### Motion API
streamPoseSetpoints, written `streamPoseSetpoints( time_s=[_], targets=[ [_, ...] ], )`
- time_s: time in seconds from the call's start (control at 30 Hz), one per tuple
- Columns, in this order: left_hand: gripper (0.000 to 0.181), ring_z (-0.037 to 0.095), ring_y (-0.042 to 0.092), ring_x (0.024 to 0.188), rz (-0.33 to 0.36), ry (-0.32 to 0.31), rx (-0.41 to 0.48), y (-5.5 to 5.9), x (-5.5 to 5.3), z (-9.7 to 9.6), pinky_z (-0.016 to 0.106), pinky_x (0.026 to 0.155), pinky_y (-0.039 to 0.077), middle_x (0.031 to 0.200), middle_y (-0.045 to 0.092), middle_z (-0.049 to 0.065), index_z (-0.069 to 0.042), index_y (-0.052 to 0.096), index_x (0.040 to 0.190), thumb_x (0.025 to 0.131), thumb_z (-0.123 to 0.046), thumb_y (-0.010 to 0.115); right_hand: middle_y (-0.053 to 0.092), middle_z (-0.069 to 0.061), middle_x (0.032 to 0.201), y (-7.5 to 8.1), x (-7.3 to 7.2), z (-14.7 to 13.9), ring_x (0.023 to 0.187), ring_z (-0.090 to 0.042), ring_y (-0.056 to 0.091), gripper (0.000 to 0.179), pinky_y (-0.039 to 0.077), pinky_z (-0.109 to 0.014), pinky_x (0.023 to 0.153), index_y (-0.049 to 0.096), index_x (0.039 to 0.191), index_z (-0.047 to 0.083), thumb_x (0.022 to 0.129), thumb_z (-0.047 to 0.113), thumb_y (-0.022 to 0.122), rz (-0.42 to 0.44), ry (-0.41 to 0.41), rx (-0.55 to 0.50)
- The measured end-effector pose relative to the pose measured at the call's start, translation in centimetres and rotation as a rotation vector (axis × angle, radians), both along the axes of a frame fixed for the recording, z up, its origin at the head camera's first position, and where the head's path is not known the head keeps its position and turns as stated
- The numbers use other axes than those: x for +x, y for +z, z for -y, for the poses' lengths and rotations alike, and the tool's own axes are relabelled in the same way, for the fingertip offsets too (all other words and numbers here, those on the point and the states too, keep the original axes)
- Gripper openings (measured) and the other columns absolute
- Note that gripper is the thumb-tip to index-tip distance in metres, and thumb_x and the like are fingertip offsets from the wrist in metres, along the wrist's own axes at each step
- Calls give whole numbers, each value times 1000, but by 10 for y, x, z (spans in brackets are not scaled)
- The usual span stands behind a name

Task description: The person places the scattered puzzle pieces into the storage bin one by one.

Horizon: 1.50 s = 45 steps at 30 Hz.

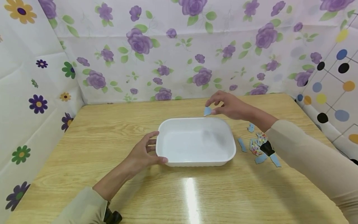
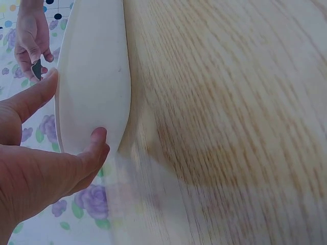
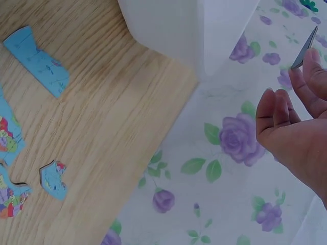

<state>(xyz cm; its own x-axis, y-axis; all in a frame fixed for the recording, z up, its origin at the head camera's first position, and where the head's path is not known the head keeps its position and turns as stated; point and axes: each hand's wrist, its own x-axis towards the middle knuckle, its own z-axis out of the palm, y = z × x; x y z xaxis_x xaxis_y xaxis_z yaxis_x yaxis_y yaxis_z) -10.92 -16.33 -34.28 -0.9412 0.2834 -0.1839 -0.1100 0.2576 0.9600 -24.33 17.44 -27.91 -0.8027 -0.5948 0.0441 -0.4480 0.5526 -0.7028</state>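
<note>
A white plastic basin [image 1: 193, 164] stands on the wooden table, its inside bare. My left hand [image 1: 139, 155] holds it at the left end, thumb on the front rim and fingers spread along the side. Just past the back rim, my right hand [image 1: 233, 105] pinches a small light-blue puzzle piece [image 1: 207, 111] between thumb and fingers. Seen from the right wrist, that piece [image 3: 305, 49] appears edge-on as a thin dark sliver. Right of the basin lie several loose puzzle pieces [image 1: 255, 147], some plain blue, some with colourful print; the right sleeve partly covers them.
A single blue strip-shaped piece [image 1: 242, 145] lies close to the basin's right end. Purple-flowered cloth [image 1: 139, 40] hangs behind the table [image 1: 112, 124], and a dotted cloth [image 1: 330, 93] covers the right side. Dark wrist straps sit on both sleeves.
</note>
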Motion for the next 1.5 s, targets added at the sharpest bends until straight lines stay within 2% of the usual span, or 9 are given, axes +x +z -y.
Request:
streamPoseSetpoints(
  time_s=[0.47,0.7,1.03,1.33,1.5],
  targets=[
    [104,39,44,129,8,12,-11,1,0,0,41,92,52,142,39,20,-12,21,152,71,-12,86,48,-12,127,-4,-3,19,114,-32,45,25,45,-49,91,65,119,6,94,8,62,-2,41,10],
    [104,38,44,128,17,11,-2,1,0,-1,40,92,52,141,39,20,-12,20,152,72,-12,86,46,-12,125,-6,-2,39,117,-33,44,26,43,-48,95,65,119,7,93,9,63,33,58,23],
    [102,38,45,128,23,12,1,2,-1,-1,40,92,52,141,40,19,-13,21,151,72,-12,86,47,-12,123,-11,-2,60,117,-35,44,26,44,-46,95,65,117,7,92,7,65,61,89,9],
    [102,39,45,127,18,15,-10,2,-1,-1,41,92,52,141,41,20,-12,22,151,72,-12,86,49,-16,121,-11,-1,75,115,-36,45,26,45,-46,92,66,116,5,90,6,67,37,116,10],
    [102,40,45,127,15,4,-12,2,-1,0,43,92,52,142,40,20,-12,21,151,73,-13,85,50,-12,119,-11,1,84,114,-34,46,25,44,-45,93,67,114,5,89,6,68,19,138,27]
  ],
)
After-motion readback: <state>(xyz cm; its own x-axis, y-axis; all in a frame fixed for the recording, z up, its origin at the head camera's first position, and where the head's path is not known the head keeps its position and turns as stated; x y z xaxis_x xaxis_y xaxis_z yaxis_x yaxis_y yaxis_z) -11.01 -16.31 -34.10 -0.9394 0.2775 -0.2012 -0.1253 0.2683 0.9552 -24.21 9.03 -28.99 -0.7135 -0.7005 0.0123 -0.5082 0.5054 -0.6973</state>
